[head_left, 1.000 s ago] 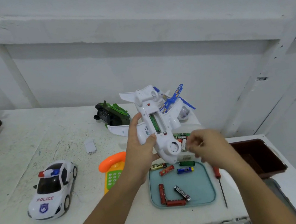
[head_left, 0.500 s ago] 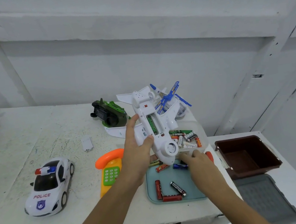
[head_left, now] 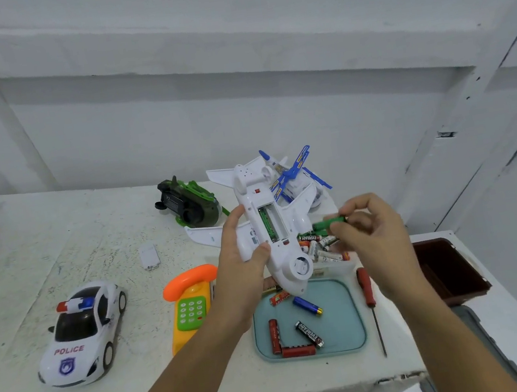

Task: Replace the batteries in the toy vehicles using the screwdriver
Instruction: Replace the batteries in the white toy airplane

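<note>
Since half a second ago my right hand (head_left: 369, 229) has come up from the tray (head_left: 348, 333). It now pinches a green battery (head_left: 328, 222) between thumb and fingertips, just beside the toy plane (head_left: 293, 257). My left hand (head_left: 244, 265) grips the toy plane belly-up above the worktop (head_left: 56, 246), thumb on its underside. I see one green cell in the open battery compartment (head_left: 271, 220). The screwdriver (head_left: 365, 284) lies just right of the tray, untouched.

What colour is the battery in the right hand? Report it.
Green battery, seen in the head view.
</note>
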Action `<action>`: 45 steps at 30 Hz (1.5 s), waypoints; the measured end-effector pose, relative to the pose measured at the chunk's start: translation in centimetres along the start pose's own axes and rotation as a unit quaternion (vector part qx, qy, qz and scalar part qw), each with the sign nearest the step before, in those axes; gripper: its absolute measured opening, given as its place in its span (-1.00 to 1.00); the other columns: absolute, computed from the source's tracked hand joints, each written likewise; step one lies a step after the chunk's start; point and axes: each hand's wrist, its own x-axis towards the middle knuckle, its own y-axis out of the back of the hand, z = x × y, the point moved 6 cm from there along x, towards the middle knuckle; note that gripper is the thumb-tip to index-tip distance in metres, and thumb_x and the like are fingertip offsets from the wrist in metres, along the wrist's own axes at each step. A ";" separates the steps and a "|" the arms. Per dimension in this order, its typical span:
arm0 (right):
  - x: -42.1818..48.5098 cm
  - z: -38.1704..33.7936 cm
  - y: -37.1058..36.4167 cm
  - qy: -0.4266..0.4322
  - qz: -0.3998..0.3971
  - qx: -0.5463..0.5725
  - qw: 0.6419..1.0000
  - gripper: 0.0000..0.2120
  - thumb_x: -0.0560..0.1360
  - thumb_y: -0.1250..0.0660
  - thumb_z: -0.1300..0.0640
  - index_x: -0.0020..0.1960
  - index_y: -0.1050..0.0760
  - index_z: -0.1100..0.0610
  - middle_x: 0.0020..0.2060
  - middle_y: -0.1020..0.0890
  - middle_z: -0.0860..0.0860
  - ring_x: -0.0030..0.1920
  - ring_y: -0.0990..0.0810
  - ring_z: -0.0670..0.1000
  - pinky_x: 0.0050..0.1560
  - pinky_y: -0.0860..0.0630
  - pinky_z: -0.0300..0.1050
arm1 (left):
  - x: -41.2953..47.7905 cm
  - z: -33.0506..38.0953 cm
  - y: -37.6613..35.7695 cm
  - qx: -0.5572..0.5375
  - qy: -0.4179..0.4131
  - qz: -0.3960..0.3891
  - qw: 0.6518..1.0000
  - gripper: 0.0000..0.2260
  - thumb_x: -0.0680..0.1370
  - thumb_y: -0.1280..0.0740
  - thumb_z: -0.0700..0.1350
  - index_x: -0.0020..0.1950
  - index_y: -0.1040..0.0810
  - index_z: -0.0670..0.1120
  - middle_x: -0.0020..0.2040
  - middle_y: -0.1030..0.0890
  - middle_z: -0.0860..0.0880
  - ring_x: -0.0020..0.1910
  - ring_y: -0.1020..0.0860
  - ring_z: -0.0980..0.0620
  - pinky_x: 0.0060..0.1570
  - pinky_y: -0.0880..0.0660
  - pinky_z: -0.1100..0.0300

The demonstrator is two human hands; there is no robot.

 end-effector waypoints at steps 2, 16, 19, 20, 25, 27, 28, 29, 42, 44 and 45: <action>0.2 -1.1 -1.0 0.019 0.004 0.036 0.999 -0.81 0.45 -0.36 0.43 -0.13 -0.44 0.19 -0.21 -0.68 0.20 -0.35 -0.58 0.05 -0.28 -0.58 -0.16 | -0.1 0.0 -0.3 0.002 -0.004 -0.005 1.000 -0.44 0.63 -0.20 -0.36 0.43 -0.32 0.25 0.34 -0.53 0.05 0.03 -0.67 0.08 -0.26 -0.63 0.07; -1.1 -0.4 -6.5 0.246 0.086 -0.235 0.936 -0.90 0.37 -0.46 0.30 -0.14 -0.59 0.18 -0.26 -0.63 -0.02 -0.23 -0.57 -0.02 -0.16 -0.47 -0.25 | -0.2 0.4 -0.4 -0.006 -0.016 -0.013 1.000 -0.44 0.63 -0.20 -0.37 0.40 -0.34 0.26 0.30 -0.56 0.01 -0.06 -0.69 0.05 -0.28 -0.63 0.08; -1.1 -0.3 -6.6 0.245 0.080 -0.235 0.937 -0.83 0.38 -0.44 0.24 -0.04 -0.66 0.18 -0.17 -0.68 0.01 -0.15 -0.62 0.00 -0.06 -0.48 -0.29 | -0.1 0.5 -0.2 -0.003 -0.016 -0.011 1.000 -0.44 0.63 -0.20 -0.37 0.39 -0.35 0.26 0.30 -0.56 0.00 -0.06 -0.68 0.07 -0.30 -0.61 0.11; -1.1 -0.3 -6.7 0.247 0.078 -0.240 0.936 -0.83 0.38 -0.42 0.21 -0.03 -0.68 0.18 -0.16 -0.68 0.02 -0.14 -0.62 0.01 -0.05 -0.47 -0.31 | -0.1 0.5 -0.1 -0.002 -0.017 -0.012 1.000 -0.44 0.63 -0.21 -0.37 0.39 -0.35 0.26 0.30 -0.55 -0.01 -0.04 -0.68 0.06 -0.29 -0.62 0.10; -1.1 -0.1 -7.1 0.258 0.058 -0.255 0.930 -0.80 0.43 -0.37 0.17 -0.01 -0.69 0.20 -0.13 -0.59 0.03 -0.10 -0.58 0.03 -0.06 -0.49 -0.18 | 0.0 0.8 0.1 0.013 -0.029 -0.017 0.999 -0.44 0.63 -0.21 -0.37 0.37 -0.36 0.29 0.26 -0.59 0.00 -0.04 -0.68 0.08 -0.25 -0.63 0.07; -0.9 -0.2 -7.1 0.262 0.053 -0.273 0.924 -0.79 0.44 -0.35 0.18 -0.01 -0.69 0.22 -0.13 -0.56 0.05 -0.12 -0.57 0.05 -0.10 -0.50 -0.16 | 0.0 0.9 0.1 0.014 -0.027 -0.017 0.999 -0.44 0.63 -0.22 -0.36 0.36 -0.36 0.30 0.27 -0.58 -0.01 -0.04 -0.68 0.07 -0.24 -0.63 0.07; -0.8 -0.3 -7.2 0.262 0.047 -0.282 0.922 -0.79 0.44 -0.34 0.18 -0.01 -0.68 0.22 -0.14 -0.56 0.05 -0.12 -0.56 0.05 -0.11 -0.49 -0.18 | 0.1 0.9 0.1 0.011 -0.027 -0.016 0.999 -0.45 0.63 -0.22 -0.36 0.35 -0.37 0.30 0.28 -0.58 -0.01 -0.04 -0.68 0.07 -0.25 -0.63 0.08; -0.7 -0.5 -7.3 0.264 0.037 -0.290 0.919 -0.78 0.45 -0.33 0.17 0.00 -0.68 0.23 -0.14 -0.55 0.06 -0.12 -0.55 0.05 -0.10 -0.47 -0.22 | 0.1 0.9 0.1 0.009 -0.029 -0.014 0.999 -0.45 0.63 -0.22 -0.35 0.35 -0.37 0.30 0.29 -0.57 -0.01 -0.04 -0.68 0.07 -0.25 -0.63 0.07; 2.5 -4.0 -12.7 -0.001 -0.198 0.030 0.980 -0.83 0.55 -0.30 0.30 -0.09 -0.66 0.17 -0.18 -0.71 0.04 -0.11 -0.66 -0.01 0.02 -0.60 -0.16 | 0.0 5.7 6.7 -0.015 -0.066 0.078 0.995 -0.47 0.62 -0.26 -0.32 0.37 -0.38 0.28 0.29 -0.56 0.04 0.07 -0.66 -0.05 -0.29 -0.63 0.08; 2.9 -4.2 -15.3 -0.056 -0.232 0.102 0.966 -0.82 0.56 -0.26 0.33 -0.11 -0.63 0.25 -0.21 -0.68 0.13 -0.17 -0.65 0.04 -0.03 -0.63 -0.14 | -0.3 6.9 9.1 -0.015 -0.079 0.115 0.990 -0.47 0.61 -0.26 -0.33 0.34 -0.39 0.28 0.27 -0.56 0.08 0.10 -0.64 -0.04 -0.31 -0.62 0.10; 3.1 -4.1 -16.7 -0.085 -0.249 0.126 0.957 -0.81 0.57 -0.24 0.33 -0.11 -0.61 0.27 -0.22 -0.67 0.15 -0.18 -0.65 0.06 -0.05 -0.63 -0.13 | -0.5 7.3 10.4 -0.010 -0.083 0.132 0.988 -0.47 0.61 -0.27 -0.33 0.34 -0.39 0.29 0.26 -0.56 0.09 0.11 -0.63 -0.04 -0.31 -0.62 0.12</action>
